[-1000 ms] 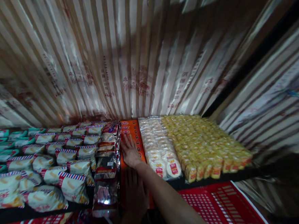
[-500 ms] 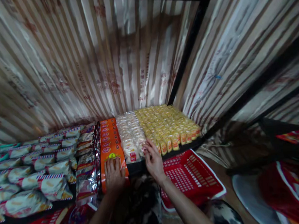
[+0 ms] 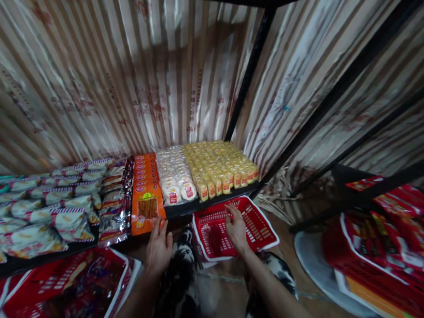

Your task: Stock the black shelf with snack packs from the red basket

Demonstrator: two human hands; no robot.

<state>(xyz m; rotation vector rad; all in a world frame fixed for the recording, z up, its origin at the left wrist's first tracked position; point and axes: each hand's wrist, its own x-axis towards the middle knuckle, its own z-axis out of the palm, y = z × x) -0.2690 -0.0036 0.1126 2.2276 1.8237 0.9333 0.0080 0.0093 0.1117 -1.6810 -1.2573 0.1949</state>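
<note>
**Hands at the shelf's front edge**

Nearest, the two forearms reach up from the bottom of the view over patterned trousers. The left hand (image 3: 159, 245) is spread wide and holds nothing — its fingertips sit at the lower end of the orange packet (image 3: 147, 206), which overhangs the front edge of the shelf (image 3: 186, 208). The right hand (image 3: 236, 229) is also loosely open and empty, fingers resting on the red basket (image 3: 255, 224) that sits below the shelf's front edge, near its right end.

At the lower left corner lies a red-rimmed bag (image 3: 72, 290); at the lower right, red packs (image 3: 388, 243) are stacked on a lower rack.

On the shelf, left of the orange packet, a foil packet (image 3: 114, 209) lies just beside it, then rows of striped white packs (image 3: 49, 214) run to the left end. Right of the orange packet come round white cakes (image 3: 175, 181), then yellow packs (image 3: 219, 165) filling the right corner. Behind everything hangs a striped plastic sheet (image 3: 126, 78).
</note>
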